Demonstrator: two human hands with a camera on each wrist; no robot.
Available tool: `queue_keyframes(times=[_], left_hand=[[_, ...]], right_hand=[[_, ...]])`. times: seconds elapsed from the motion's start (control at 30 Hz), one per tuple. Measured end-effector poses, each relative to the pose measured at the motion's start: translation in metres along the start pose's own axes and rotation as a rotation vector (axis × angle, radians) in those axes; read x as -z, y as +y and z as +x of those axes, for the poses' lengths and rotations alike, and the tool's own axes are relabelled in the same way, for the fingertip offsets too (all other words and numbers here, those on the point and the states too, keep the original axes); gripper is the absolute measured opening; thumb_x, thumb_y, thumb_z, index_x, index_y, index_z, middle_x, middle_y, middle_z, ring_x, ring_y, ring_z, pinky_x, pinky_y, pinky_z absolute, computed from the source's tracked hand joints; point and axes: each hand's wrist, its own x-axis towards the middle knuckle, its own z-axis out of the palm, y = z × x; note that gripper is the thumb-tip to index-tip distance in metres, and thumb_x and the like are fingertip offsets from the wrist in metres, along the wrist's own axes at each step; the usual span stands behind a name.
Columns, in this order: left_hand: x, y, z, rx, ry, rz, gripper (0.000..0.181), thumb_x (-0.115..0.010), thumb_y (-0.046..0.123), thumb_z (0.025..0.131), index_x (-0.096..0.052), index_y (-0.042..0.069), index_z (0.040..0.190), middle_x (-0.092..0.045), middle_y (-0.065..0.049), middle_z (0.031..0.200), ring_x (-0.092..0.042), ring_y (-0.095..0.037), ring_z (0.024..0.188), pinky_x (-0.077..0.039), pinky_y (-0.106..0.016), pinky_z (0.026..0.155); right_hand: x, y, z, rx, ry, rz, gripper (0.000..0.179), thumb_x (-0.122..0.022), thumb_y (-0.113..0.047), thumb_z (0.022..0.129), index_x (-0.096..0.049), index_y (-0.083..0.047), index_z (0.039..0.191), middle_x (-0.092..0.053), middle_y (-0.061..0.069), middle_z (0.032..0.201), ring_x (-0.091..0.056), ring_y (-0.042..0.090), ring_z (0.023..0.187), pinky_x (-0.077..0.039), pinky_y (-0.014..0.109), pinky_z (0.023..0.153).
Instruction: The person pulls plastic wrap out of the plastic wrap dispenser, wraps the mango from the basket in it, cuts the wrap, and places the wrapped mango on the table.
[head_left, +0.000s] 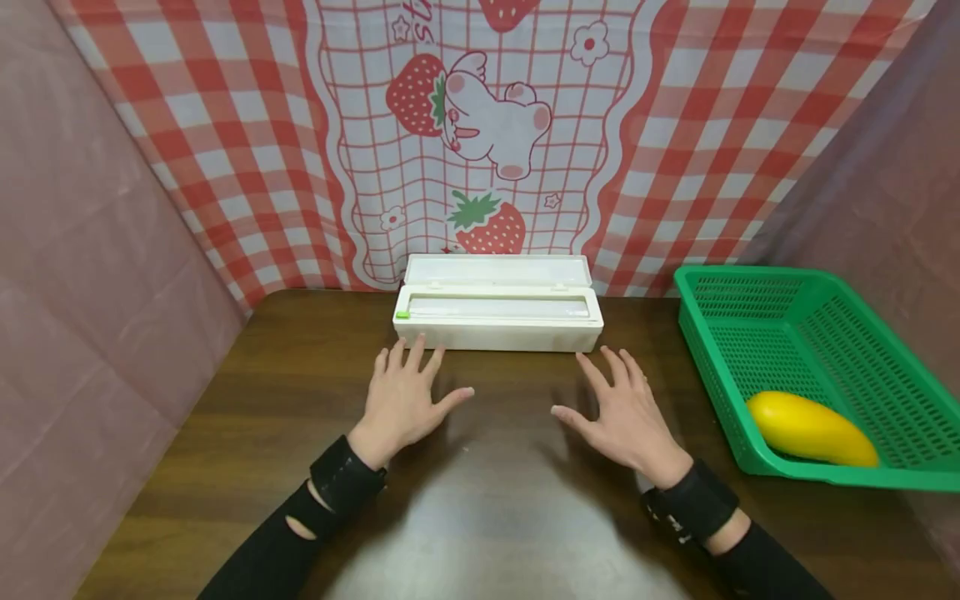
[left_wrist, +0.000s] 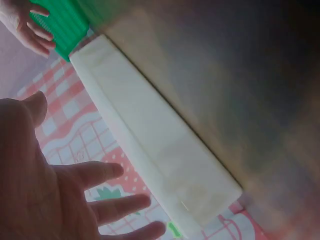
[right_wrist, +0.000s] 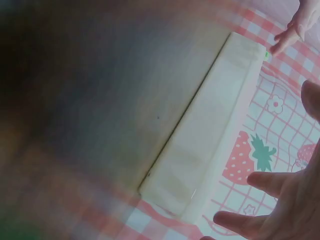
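A long white plastic-wrap dispenser stands at the table's back edge, its lid raised and leaning back. At the left end of its top sits a small green slider. My left hand hovers in front of the dispenser's left end, fingers spread and holding nothing. Near the right end is my right hand, likewise spread and holding nothing. Both wrist views show the dispenser's plain front face, with the fingers of each hand apart from it.
To the right stands a green plastic basket with a yellow oblong fruit inside. A red-and-white checked cloth with strawberry prints hangs behind the brown wooden table. Pink cloth hangs at the sides.
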Motion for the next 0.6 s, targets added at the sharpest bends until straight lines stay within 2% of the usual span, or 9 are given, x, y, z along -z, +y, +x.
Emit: queue_keyframes(times=[0.07,0.13,0.23,0.33,0.43,0.6], left_hand=[[0.002,-0.003,0.005,0.000,0.027,-0.009,0.092,-0.018,0.083,0.079,-0.043,0.018,0.139,-0.034,-0.013,0.145,-0.028,-0.037,0.129,-0.016,-0.051,0.104],[0.004,-0.007,0.012,-0.018,0.098,-0.019,0.085,-0.025,0.079,0.081,-0.052,0.015,0.131,-0.046,-0.012,0.135,-0.039,-0.035,0.121,-0.025,-0.049,0.100],[0.007,-0.016,0.027,-0.069,0.241,-0.038,0.063,-0.038,0.064,0.088,-0.063,0.012,0.113,-0.059,-0.009,0.113,-0.053,-0.030,0.102,-0.039,-0.045,0.087],[0.008,-0.028,0.046,-0.113,0.340,-0.068,0.040,-0.047,0.047,0.091,-0.064,0.013,0.102,-0.061,-0.004,0.099,-0.054,-0.025,0.089,-0.045,-0.040,0.072],[0.005,-0.039,0.064,-0.126,0.365,-0.097,0.029,-0.048,0.036,0.092,-0.063,0.013,0.101,-0.060,-0.003,0.099,-0.052,-0.024,0.089,-0.045,-0.040,0.068],[-0.003,-0.054,0.088,-0.114,0.316,-0.117,0.027,-0.047,0.027,0.093,-0.060,0.011,0.111,-0.058,-0.006,0.109,-0.050,-0.026,0.098,-0.044,-0.042,0.075]], right_hand=[[0.001,0.001,0.005,-0.004,0.013,0.006,0.089,-0.042,-0.076,0.076,-0.036,-0.016,0.142,-0.026,0.021,0.145,-0.013,0.041,0.133,-0.025,0.062,0.095],[0.004,0.003,0.012,-0.010,0.033,0.015,0.084,-0.045,-0.072,0.079,-0.042,-0.013,0.138,-0.030,0.021,0.142,-0.017,0.042,0.131,-0.032,0.060,0.092],[0.008,0.007,0.027,0.000,0.093,0.033,0.069,-0.052,-0.059,0.084,-0.050,-0.008,0.130,-0.038,0.022,0.135,-0.027,0.041,0.126,-0.037,0.058,0.088],[0.010,0.014,0.046,0.042,0.168,0.043,0.051,-0.058,-0.040,0.087,-0.055,-0.004,0.123,-0.046,0.022,0.127,-0.036,0.040,0.118,-0.036,0.054,0.090],[0.007,0.021,0.067,0.112,0.229,0.040,0.038,-0.059,-0.024,0.088,-0.058,-0.001,0.118,-0.051,0.022,0.120,-0.042,0.036,0.110,-0.033,0.048,0.092],[-0.001,0.031,0.097,0.239,0.262,0.045,0.028,-0.055,-0.010,0.088,-0.059,-0.001,0.115,-0.058,0.016,0.112,-0.049,0.028,0.103,-0.029,0.042,0.086]])
